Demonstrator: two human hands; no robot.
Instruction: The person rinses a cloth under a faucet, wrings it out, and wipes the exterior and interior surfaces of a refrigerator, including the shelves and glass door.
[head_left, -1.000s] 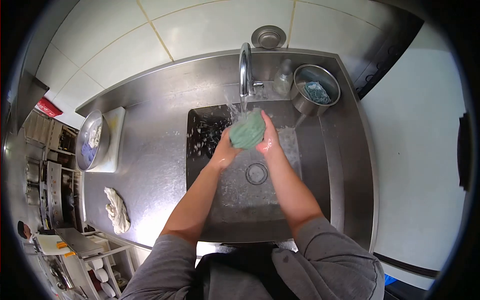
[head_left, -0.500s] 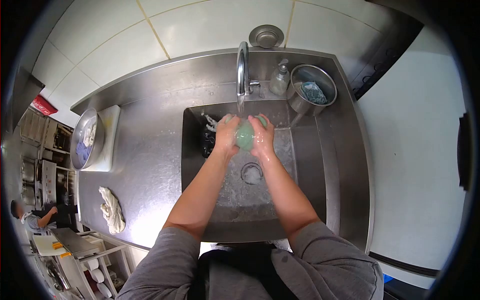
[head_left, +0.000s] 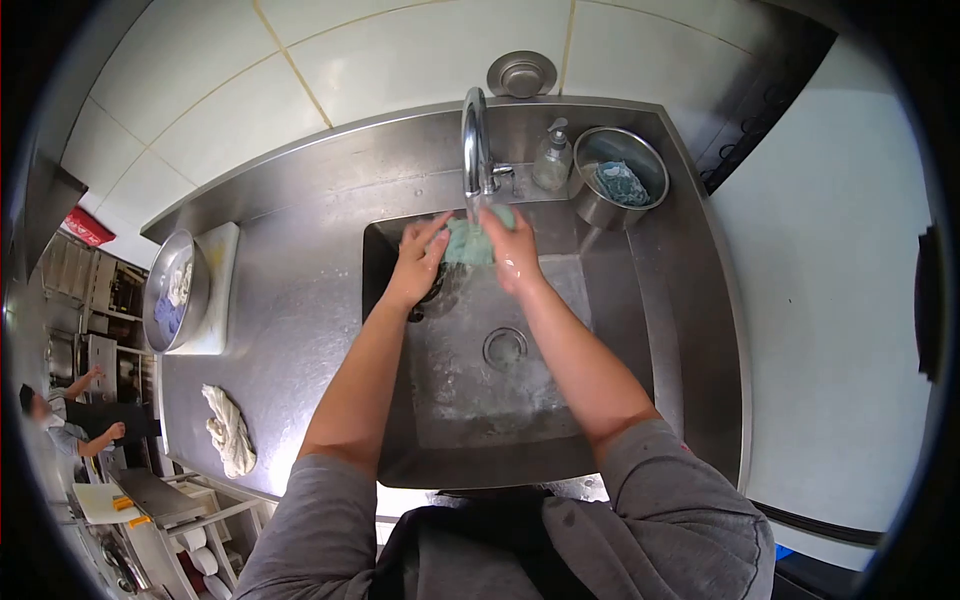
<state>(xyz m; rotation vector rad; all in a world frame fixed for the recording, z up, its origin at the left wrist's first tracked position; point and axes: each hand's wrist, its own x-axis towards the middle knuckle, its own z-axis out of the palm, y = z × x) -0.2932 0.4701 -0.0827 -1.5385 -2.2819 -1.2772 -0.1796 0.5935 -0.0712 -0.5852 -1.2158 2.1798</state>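
Under the running faucet [head_left: 474, 150], a wet pale green cloth [head_left: 468, 245] is stretched between my two hands. My left hand [head_left: 416, 262] grips its left side, fingers pointing toward the faucet. On the other side, my right hand [head_left: 513, 250] holds the cloth, and part of it sticks out past the fingers. Water runs off it into the steel sink [head_left: 560, 400]. Near my left wrist, a dark object [head_left: 430, 292] lies in the sink, mostly covered by the hand. The round drain [head_left: 505, 348] lies below the cloth.
Right of the faucet stand a pump bottle [head_left: 552, 160] and a metal pot [head_left: 605, 212] with a bluish cloth inside. At left, a metal bowl [head_left: 198, 300] of cloths rests on a white board [head_left: 222, 260]. A crumpled cloth [head_left: 230, 430] lies on the counter. Another person [head_left: 85, 420] stands far left.
The green cloth was bunched up between both hands and is now spread wider under the water. My hands have moved apart, the left one shifting left. The other person's arms have moved.
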